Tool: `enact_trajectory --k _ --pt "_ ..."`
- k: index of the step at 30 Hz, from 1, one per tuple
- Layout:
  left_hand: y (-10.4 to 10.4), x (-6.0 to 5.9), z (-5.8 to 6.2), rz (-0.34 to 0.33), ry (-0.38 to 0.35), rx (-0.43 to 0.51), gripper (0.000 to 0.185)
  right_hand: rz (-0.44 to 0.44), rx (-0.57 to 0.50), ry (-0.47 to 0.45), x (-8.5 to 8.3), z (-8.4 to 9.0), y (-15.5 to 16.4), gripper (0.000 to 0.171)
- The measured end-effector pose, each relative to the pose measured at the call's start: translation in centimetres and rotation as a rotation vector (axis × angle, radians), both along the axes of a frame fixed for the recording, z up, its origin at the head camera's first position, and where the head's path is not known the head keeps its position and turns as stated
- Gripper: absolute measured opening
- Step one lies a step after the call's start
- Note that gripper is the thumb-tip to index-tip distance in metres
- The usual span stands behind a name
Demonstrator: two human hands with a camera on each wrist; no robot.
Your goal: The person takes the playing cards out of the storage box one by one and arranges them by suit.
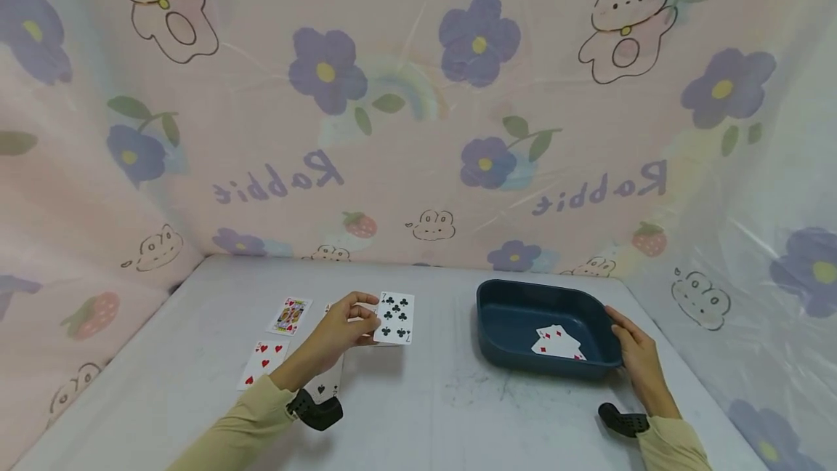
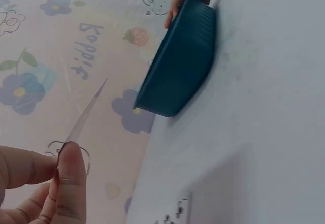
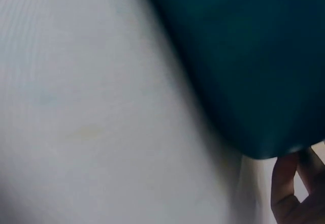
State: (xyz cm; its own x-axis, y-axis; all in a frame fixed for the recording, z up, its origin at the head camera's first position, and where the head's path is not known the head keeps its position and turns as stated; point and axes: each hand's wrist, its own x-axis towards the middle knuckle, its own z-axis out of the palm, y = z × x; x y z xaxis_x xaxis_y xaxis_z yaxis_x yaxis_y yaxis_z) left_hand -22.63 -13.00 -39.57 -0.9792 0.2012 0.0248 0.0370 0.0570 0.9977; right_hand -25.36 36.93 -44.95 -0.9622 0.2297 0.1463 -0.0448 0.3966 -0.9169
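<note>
My left hand pinches a seven of clubs by its left edge and holds it just above the white table. In the left wrist view the card shows edge-on above my thumb. My right hand rests against the right rim of a dark blue tray, fingers curled on its edge. A few red-suit cards lie face up inside the tray. The right wrist view shows the tray's outer wall and a fingertip beside it.
A king card, a five of hearts and a spade card lie face up on the table left of my left hand. A flower-and-rabbit printed sheet walls in the back and both sides.
</note>
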Motion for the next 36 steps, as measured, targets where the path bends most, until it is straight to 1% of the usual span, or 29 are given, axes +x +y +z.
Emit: enact_trajectory --k 5,11,17,23,25,31,36 --pt "-0.3 1.0 -1.4 -0.025 -0.023 -0.014 0.037 0.002 0.020 0.032 0.1 0.2 0.1 0.049" --pt "-0.7 1.9 -2.2 -0.040 -0.040 -0.048 0.038 -0.016 0.010 0.026 0.0 0.2 0.1 0.049" --pt "-0.9 2.5 -3.2 -0.034 -0.066 -0.079 0.037 -0.022 0.005 0.025 0.0 0.2 0.1 0.048" --pt "-1.0 3.0 -4.3 -0.017 -0.086 -0.145 0.035 -0.022 -0.001 0.021 0.0 0.0 0.2 0.049" --pt "-1.0 3.2 -4.5 -0.007 -0.096 -0.167 0.035 -0.020 -0.001 0.021 0.0 -0.1 0.2 0.049" --pt "-0.8 3.7 -4.6 0.013 -0.073 -0.253 0.035 -0.014 -0.007 0.022 0.0 -0.2 0.0 0.049" --pt "-0.6 3.9 -4.4 0.005 -0.070 -0.317 0.035 -0.013 -0.012 0.017 -0.1 -0.2 -0.1 0.049"
